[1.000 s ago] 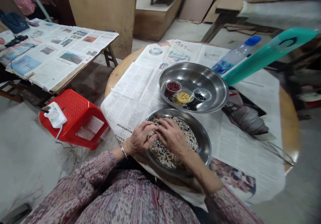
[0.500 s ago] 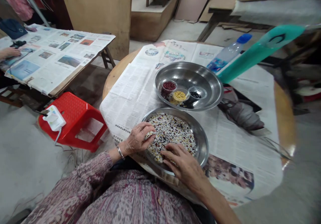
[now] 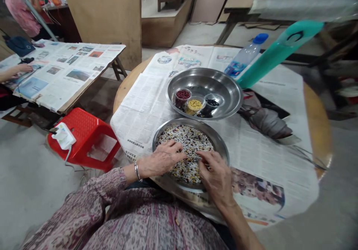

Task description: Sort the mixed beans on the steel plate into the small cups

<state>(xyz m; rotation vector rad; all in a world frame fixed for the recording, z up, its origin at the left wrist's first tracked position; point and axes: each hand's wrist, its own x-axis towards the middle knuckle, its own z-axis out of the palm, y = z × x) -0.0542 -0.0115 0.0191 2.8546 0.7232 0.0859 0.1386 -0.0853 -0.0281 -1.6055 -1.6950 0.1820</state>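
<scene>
A shallow steel basin (image 3: 222, 151) in front of me holds white rice mixed with yellow, dark red and black beans (image 3: 190, 138). Over the left side of the mix is my left hand (image 3: 165, 156), its fingers curled in and its palm hidden. My right hand (image 3: 216, 171) reaches over the basin's right rim, with bent fingers and the thumb apart from them. Behind it stands a larger steel basin (image 3: 229, 93). Inside that one are clear cups of red beans (image 3: 183, 94), yellow beans (image 3: 195, 105) and black beans (image 3: 212, 103).
Newspaper (image 3: 137, 104) covers the round table. Beyond the basins are a plastic bottle (image 3: 246, 56), a long teal object (image 3: 279, 54) and a grey folded umbrella (image 3: 268, 123). At left stand a red stool (image 3: 84, 130) with a power strip (image 3: 63, 135) and another table where a person's hand (image 3: 24, 69) rests.
My left hand has moved right across the mix, and my right hand has shifted slightly right and up. The two hands are now closer together. The whole view has shifted slightly.
</scene>
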